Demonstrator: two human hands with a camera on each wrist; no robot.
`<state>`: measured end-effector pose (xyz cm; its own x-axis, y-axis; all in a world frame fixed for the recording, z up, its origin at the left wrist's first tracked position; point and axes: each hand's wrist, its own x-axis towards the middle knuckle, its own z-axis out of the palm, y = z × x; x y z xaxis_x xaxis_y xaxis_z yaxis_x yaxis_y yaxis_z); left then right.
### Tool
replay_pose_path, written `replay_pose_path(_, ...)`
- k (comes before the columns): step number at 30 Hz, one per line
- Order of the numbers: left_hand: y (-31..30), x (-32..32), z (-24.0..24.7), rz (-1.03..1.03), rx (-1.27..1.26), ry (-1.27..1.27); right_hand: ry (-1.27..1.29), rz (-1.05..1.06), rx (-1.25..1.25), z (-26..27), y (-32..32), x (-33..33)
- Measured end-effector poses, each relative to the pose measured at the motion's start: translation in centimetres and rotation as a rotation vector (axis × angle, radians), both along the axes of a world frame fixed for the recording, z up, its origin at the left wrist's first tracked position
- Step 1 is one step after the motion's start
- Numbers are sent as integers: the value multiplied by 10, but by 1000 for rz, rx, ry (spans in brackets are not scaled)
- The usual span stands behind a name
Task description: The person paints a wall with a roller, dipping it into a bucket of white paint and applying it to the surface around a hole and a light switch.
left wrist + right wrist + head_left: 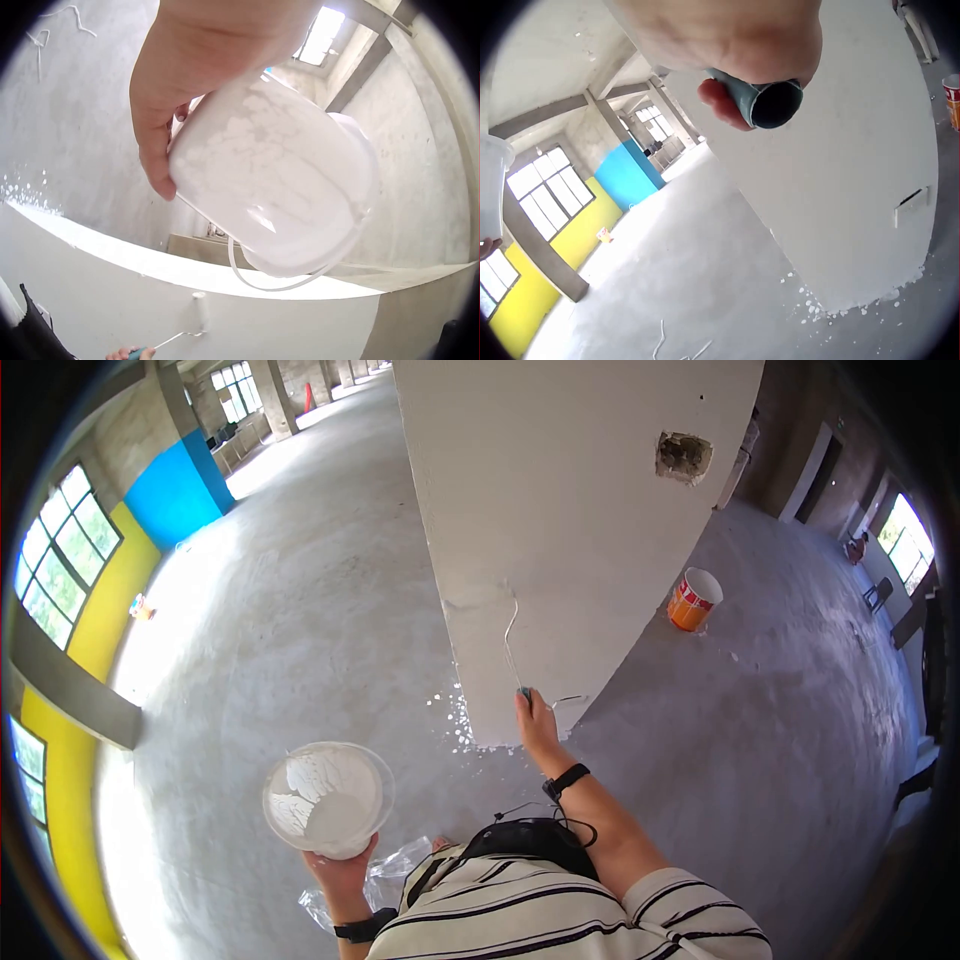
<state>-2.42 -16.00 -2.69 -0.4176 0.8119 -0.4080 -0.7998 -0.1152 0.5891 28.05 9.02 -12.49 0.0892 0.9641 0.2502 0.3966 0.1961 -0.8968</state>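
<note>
My left hand (342, 872) grips a translucent white plastic bucket (283, 805) from below. White paint coats its inside and pools at the bottom. In the left wrist view the bucket's wire-like handle (277, 288) hangs loose and the thumb presses its side. My right hand (538, 722) holds a paint roller by its teal handle (742, 96), whose hollow end faces the right wrist camera. A bent metal rod (512, 635) leads from it to the white roller sleeve (199, 309), which lies against the white wall (560, 500) of a pillar.
Right of the pillar an orange-and-white paint bucket (694, 600) stands on the concrete floor (320, 560). The wall has a rough square hole (685, 457) and a low slot (910, 198). White paint spatters (458, 720) dot the floor. Clear plastic sheeting (400, 863) lies by my feet.
</note>
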Motion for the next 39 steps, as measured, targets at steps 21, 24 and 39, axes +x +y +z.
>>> replay_pose_path(21,5,8,5,-25,0,-25,19,-130,-67,-87,17,23)
replay_pose_path(24,6,7,9,-6,-58,-10,-55,-133,-337,-101,-2,30)
replay_pose_path(39,7,7,0,-60,-8,-39,396,133,29,195,34,28)
